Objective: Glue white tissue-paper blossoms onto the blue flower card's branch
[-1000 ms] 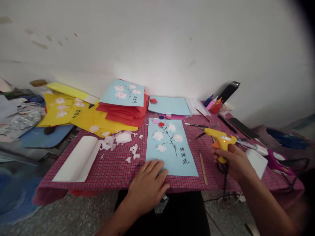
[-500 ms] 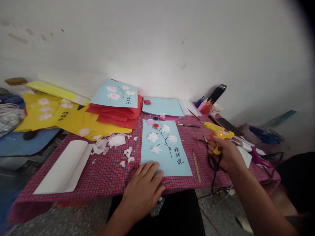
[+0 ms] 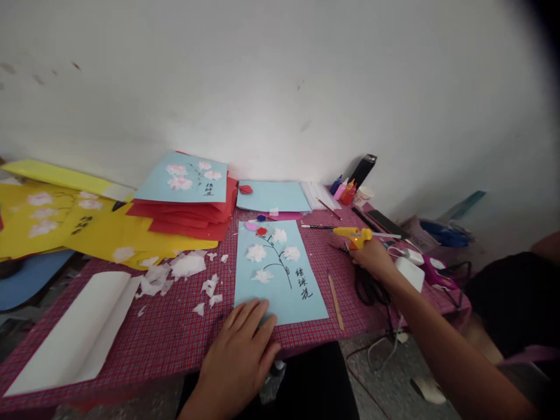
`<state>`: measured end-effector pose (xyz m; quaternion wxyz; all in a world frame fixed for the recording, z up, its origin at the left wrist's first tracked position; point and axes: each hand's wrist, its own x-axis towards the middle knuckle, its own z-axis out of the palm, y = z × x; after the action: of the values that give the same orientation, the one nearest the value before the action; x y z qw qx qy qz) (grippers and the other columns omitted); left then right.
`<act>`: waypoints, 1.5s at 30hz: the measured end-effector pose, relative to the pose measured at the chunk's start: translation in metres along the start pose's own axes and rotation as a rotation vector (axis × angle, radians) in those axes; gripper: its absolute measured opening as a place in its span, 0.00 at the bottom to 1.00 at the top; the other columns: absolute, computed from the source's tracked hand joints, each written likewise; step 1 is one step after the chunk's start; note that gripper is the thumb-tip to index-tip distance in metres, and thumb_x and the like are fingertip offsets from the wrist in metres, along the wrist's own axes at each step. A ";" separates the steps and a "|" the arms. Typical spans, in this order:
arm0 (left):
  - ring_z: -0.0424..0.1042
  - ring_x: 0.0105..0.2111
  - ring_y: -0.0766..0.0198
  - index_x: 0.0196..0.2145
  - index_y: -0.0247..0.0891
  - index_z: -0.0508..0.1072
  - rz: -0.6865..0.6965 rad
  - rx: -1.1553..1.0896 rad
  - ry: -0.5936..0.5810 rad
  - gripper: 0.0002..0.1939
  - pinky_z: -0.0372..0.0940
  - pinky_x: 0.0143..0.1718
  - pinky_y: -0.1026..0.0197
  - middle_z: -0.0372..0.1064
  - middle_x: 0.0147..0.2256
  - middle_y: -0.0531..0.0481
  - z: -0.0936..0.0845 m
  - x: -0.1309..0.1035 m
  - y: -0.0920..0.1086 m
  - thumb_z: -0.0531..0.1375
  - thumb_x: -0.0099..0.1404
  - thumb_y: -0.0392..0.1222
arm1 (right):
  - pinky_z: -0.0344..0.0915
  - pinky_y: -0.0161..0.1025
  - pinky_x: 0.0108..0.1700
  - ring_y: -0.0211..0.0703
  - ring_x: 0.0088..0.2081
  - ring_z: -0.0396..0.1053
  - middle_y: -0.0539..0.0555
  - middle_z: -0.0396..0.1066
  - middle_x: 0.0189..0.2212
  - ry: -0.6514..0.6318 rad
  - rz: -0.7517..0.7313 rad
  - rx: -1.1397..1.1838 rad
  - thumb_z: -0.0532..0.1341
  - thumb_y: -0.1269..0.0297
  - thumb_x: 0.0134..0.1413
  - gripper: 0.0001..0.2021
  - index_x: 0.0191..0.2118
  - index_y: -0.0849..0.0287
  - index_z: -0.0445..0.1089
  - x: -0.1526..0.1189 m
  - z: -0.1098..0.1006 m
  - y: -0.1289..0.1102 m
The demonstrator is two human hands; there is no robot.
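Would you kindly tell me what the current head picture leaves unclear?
Head view, all four:
Yellow glue gun: handle hidden by the right hand.
Blue sheet: lower left corner covered by the left hand.
Yellow sheets: cut off by the left edge.
Small bottles: any labels too small.

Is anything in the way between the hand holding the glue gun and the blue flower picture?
Nothing tall: just a wooden stick and a pen lying flat beside the blue flower picture, and scissors close by the right hand.
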<state>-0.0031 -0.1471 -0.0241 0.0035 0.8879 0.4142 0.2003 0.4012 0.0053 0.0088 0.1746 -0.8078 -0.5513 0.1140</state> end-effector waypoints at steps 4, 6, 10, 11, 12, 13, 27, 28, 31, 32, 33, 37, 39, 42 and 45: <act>0.67 0.62 0.50 0.59 0.44 0.71 0.038 0.027 0.032 0.19 0.68 0.59 0.44 0.67 0.63 0.46 0.002 0.000 -0.002 0.59 0.72 0.47 | 0.65 0.41 0.35 0.60 0.40 0.79 0.67 0.80 0.35 0.023 -0.017 -0.188 0.64 0.69 0.50 0.10 0.39 0.65 0.77 0.002 0.003 -0.004; 0.67 0.61 0.50 0.59 0.44 0.70 0.053 0.050 0.045 0.20 0.68 0.59 0.44 0.67 0.63 0.46 0.004 0.000 -0.003 0.59 0.71 0.46 | 0.66 0.41 0.36 0.62 0.42 0.79 0.69 0.80 0.37 0.028 -0.005 -0.206 0.64 0.69 0.49 0.13 0.42 0.66 0.77 0.001 0.003 -0.004; 0.67 0.62 0.50 0.60 0.44 0.70 0.074 0.087 0.063 0.21 0.68 0.59 0.45 0.67 0.64 0.46 0.007 -0.001 -0.006 0.60 0.71 0.47 | 0.66 0.41 0.38 0.62 0.43 0.79 0.71 0.80 0.39 0.039 -0.002 -0.207 0.63 0.71 0.49 0.16 0.45 0.68 0.76 -0.002 0.003 -0.003; 0.67 0.62 0.50 0.60 0.44 0.70 0.076 0.092 0.066 0.21 0.68 0.59 0.45 0.67 0.64 0.46 0.008 -0.001 -0.006 0.60 0.71 0.47 | 0.66 0.41 0.39 0.62 0.43 0.79 0.71 0.80 0.39 0.042 -0.006 -0.200 0.63 0.71 0.49 0.15 0.44 0.68 0.77 -0.003 0.003 -0.002; 0.68 0.62 0.50 0.59 0.44 0.70 0.077 0.096 0.068 0.21 0.68 0.58 0.45 0.67 0.63 0.46 0.008 -0.001 -0.007 0.60 0.71 0.47 | 0.66 0.41 0.39 0.62 0.43 0.79 0.71 0.79 0.38 0.046 -0.012 -0.191 0.62 0.71 0.50 0.14 0.43 0.68 0.77 -0.004 0.002 -0.003; 0.68 0.61 0.50 0.59 0.44 0.70 0.076 0.098 0.071 0.21 0.69 0.58 0.45 0.67 0.63 0.46 0.008 -0.001 -0.007 0.60 0.70 0.47 | 0.66 0.41 0.39 0.61 0.43 0.79 0.71 0.79 0.39 0.052 -0.020 -0.178 0.62 0.71 0.51 0.13 0.42 0.68 0.77 -0.005 0.000 -0.003; 0.70 0.59 0.50 0.57 0.44 0.72 0.064 0.082 0.088 0.19 0.70 0.56 0.46 0.70 0.61 0.46 0.003 0.002 -0.003 0.60 0.69 0.45 | 0.66 0.35 0.31 0.45 0.31 0.73 0.50 0.77 0.27 -0.084 -0.280 0.400 0.62 0.72 0.44 0.09 0.34 0.58 0.76 -0.006 -0.021 -0.064; 0.70 0.59 0.50 0.57 0.44 0.72 0.065 0.089 0.084 0.19 0.70 0.56 0.46 0.70 0.61 0.46 0.002 0.002 -0.002 0.60 0.69 0.45 | 0.63 0.34 0.28 0.43 0.28 0.71 0.49 0.74 0.23 -0.062 -0.188 0.421 0.63 0.73 0.43 0.07 0.31 0.58 0.75 -0.004 -0.019 -0.068; 0.71 0.58 0.50 0.57 0.44 0.72 0.064 0.105 0.075 0.19 0.71 0.55 0.45 0.70 0.60 0.46 0.001 0.003 -0.002 0.61 0.69 0.45 | 0.54 0.32 0.19 0.39 0.18 0.64 0.47 0.66 0.14 -0.061 0.008 0.499 0.65 0.75 0.41 0.05 0.25 0.58 0.70 0.002 -0.010 -0.075; 0.71 0.59 0.50 0.57 0.43 0.72 0.063 0.105 0.074 0.19 0.71 0.55 0.45 0.70 0.61 0.46 0.001 0.003 -0.001 0.61 0.69 0.45 | 0.52 0.32 0.18 0.37 0.16 0.62 0.47 0.65 0.13 -0.074 0.033 0.523 0.65 0.75 0.41 0.06 0.24 0.58 0.69 0.004 -0.006 -0.077; 0.70 0.59 0.50 0.57 0.43 0.72 0.062 0.103 0.072 0.20 0.71 0.55 0.45 0.70 0.61 0.46 0.001 0.003 -0.002 0.61 0.69 0.45 | 0.52 0.33 0.16 0.37 0.15 0.61 0.48 0.65 0.12 -0.088 0.049 0.550 0.66 0.74 0.41 0.07 0.23 0.58 0.68 0.005 -0.002 -0.079; 0.69 0.60 0.50 0.58 0.44 0.71 0.065 0.084 0.065 0.20 0.70 0.57 0.45 0.69 0.62 0.46 0.004 0.001 -0.003 0.60 0.71 0.47 | 0.55 0.33 0.15 0.37 0.14 0.61 0.49 0.66 0.12 -0.113 0.090 0.690 0.67 0.72 0.44 0.09 0.23 0.57 0.65 0.005 0.011 -0.084; 0.69 0.60 0.50 0.58 0.45 0.71 0.058 0.076 0.062 0.20 0.69 0.57 0.45 0.69 0.62 0.46 0.004 0.001 -0.003 0.60 0.71 0.47 | 0.56 0.32 0.15 0.36 0.14 0.61 0.48 0.66 0.13 -0.076 0.084 0.758 0.68 0.69 0.44 0.10 0.24 0.57 0.65 0.002 0.009 -0.085; 0.69 0.61 0.50 0.58 0.45 0.71 0.036 0.051 0.050 0.19 0.68 0.58 0.45 0.68 0.62 0.46 0.003 0.000 -0.001 0.60 0.71 0.46 | 0.57 0.31 0.16 0.34 0.16 0.60 0.46 0.65 0.15 -0.033 0.060 0.840 0.72 0.63 0.42 0.14 0.26 0.58 0.65 -0.009 -0.004 -0.080; 0.67 0.61 0.49 0.58 0.44 0.71 -0.004 0.011 0.034 0.19 0.66 0.60 0.43 0.68 0.62 0.46 0.001 0.000 0.002 0.60 0.71 0.45 | 0.58 0.31 0.18 0.33 0.17 0.60 0.47 0.67 0.17 -0.100 0.032 0.920 0.74 0.58 0.39 0.17 0.28 0.59 0.68 -0.032 -0.020 -0.071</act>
<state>-0.0008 -0.1484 -0.0249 -0.0080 0.8835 0.4170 0.2130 0.3365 -0.0041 0.0557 0.4863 -0.6483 -0.4385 0.3884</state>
